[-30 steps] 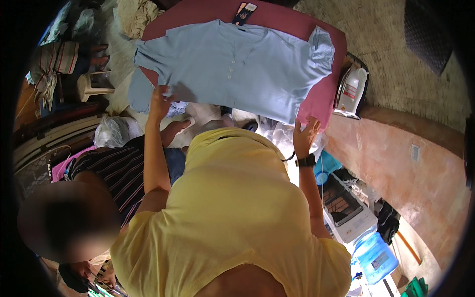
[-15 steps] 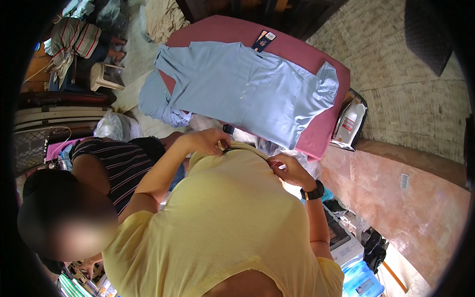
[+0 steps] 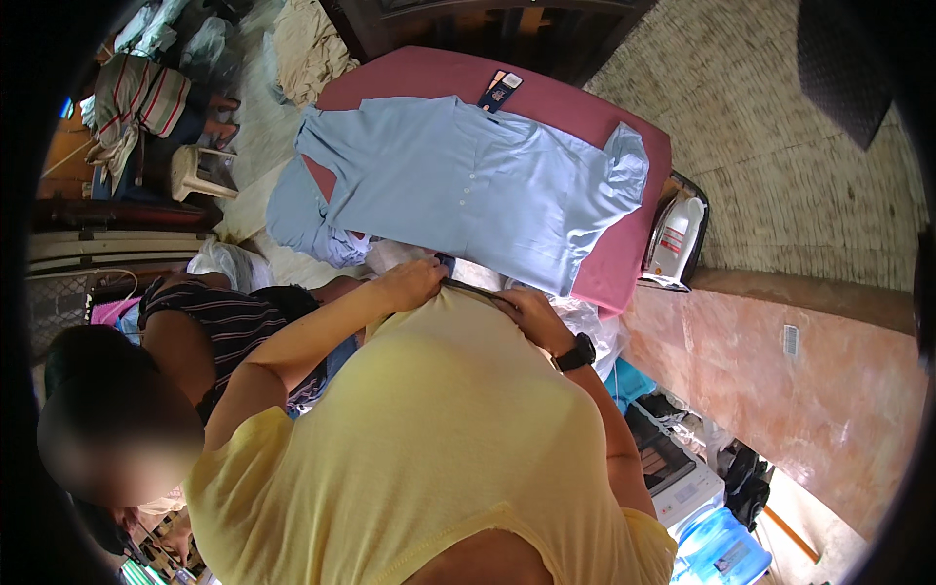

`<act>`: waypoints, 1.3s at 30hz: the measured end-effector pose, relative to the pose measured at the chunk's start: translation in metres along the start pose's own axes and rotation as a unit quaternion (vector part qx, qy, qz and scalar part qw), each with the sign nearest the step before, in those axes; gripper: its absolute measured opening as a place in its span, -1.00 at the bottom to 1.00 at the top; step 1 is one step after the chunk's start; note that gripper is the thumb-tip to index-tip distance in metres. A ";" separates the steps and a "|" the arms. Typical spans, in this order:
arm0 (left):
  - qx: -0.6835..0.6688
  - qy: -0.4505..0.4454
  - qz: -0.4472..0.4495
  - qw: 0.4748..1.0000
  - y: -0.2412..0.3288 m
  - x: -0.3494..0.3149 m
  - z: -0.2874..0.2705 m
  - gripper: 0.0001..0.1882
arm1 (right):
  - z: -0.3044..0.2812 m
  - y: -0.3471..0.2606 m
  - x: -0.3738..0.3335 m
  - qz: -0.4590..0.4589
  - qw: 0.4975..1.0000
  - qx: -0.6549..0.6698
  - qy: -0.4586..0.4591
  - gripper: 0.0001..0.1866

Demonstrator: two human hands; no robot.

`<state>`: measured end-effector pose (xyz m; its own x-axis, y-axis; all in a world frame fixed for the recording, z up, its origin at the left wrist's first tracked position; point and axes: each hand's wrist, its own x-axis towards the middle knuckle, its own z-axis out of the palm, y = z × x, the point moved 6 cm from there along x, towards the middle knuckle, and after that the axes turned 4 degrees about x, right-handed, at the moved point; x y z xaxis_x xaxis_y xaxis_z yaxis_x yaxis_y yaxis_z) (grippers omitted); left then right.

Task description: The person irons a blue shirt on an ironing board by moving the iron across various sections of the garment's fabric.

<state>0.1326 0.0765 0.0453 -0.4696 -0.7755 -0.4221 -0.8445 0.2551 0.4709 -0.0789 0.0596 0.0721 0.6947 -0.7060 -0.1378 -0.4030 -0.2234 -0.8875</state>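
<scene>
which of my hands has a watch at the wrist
Your right hand: a black watch circles its wrist, while your left hand has a bare wrist.

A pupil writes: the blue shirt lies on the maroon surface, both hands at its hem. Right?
Not its hem: in the head view, the left hand and right hand are at the hem of the yellow shirt. The blue shirt lies on the maroon surface.

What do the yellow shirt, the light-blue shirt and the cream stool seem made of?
Yellow shirt: soft matte knit, perhaps cotton, from its smooth stretch over the body. Light-blue shirt: thin, mostly matte fabric, fibre unclear; it creases softly. Cream stool: probably moulded plastic, from its smooth, seemingly one-piece form.
</scene>
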 end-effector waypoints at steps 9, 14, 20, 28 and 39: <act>-0.523 -0.243 -0.137 0.805 -0.028 -0.005 0.011 -0.62 | 0.018 0.020 0.003 0.116 0.981 0.157 -0.006 -0.69; -0.551 -0.260 -0.150 0.779 -0.039 -0.031 0.014 -0.56 | 0.017 0.009 0.023 0.011 0.995 0.094 -0.018 -0.76; -0.645 -0.146 -0.160 0.733 -0.064 -0.114 0.042 -0.61 | 0.025 0.001 0.042 0.002 0.991 0.119 -0.068 -0.82; -0.552 -0.034 -0.128 0.823 -0.060 -0.052 0.048 -0.69 | 0.014 -0.016 0.046 -0.065 0.995 -0.070 -0.036 -0.83; -0.398 -0.026 0.128 0.908 -0.001 0.025 0.013 -0.66 | -0.016 0.043 -0.028 0.107 0.992 -0.032 -0.061 -0.79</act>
<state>0.1184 0.0647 0.0244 -0.6535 -0.7155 -0.2470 -0.2622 -0.0922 0.9606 -0.1253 0.0588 0.0450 0.6541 -0.6567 -0.3753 -0.5830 -0.1216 -0.8033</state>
